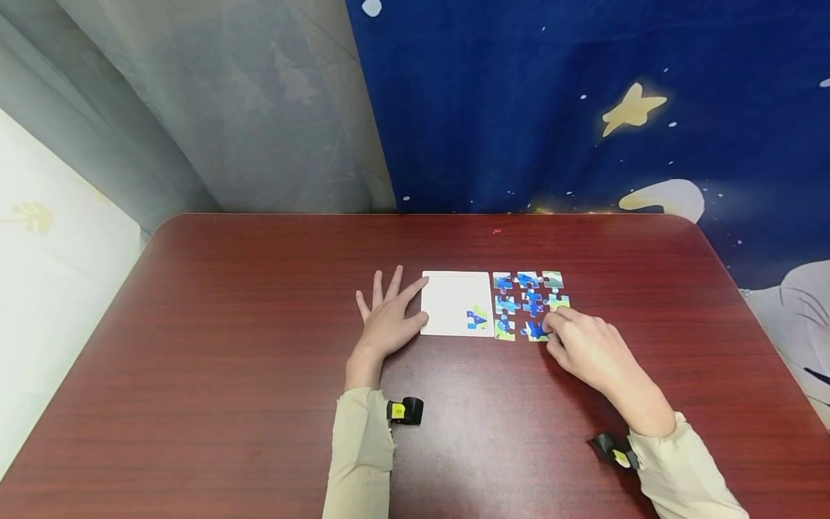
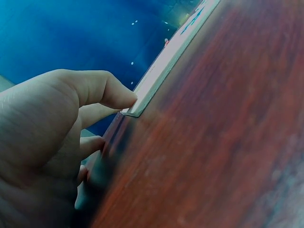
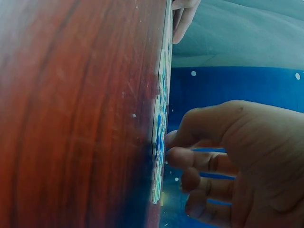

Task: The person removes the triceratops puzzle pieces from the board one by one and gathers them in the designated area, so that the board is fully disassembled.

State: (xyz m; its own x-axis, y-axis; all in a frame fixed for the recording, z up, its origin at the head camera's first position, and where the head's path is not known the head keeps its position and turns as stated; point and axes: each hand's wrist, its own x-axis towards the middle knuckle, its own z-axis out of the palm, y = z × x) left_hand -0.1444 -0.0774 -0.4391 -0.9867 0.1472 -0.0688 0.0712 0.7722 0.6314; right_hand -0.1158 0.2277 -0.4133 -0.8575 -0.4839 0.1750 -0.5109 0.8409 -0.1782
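Observation:
My left hand (image 1: 389, 328) lies at the left edge of a white square puzzle board (image 1: 454, 299), fingers spread, thumb and index finger touching its edge. From the left wrist view, the thumb (image 2: 121, 95) rests on the board's corner. One blue and green puzzle piece (image 1: 476, 318) sits at the board's lower right. Over the loose pieces beside the board is my right hand (image 1: 590, 349), loosely bent, its fingertips at the right end of a blue puzzle piece (image 1: 535, 331) in the bottom row. Thumb and index fingertips stand apart just above the pieces (image 3: 160, 128) in the right wrist view.
Several more puzzle pieces (image 1: 506, 305) lie in rows right of the board on the reddish-brown table (image 1: 259, 360). A small red mark (image 1: 496, 231) shows near the table's back edge. A dark blue starry curtain (image 1: 519, 108) hangs behind.

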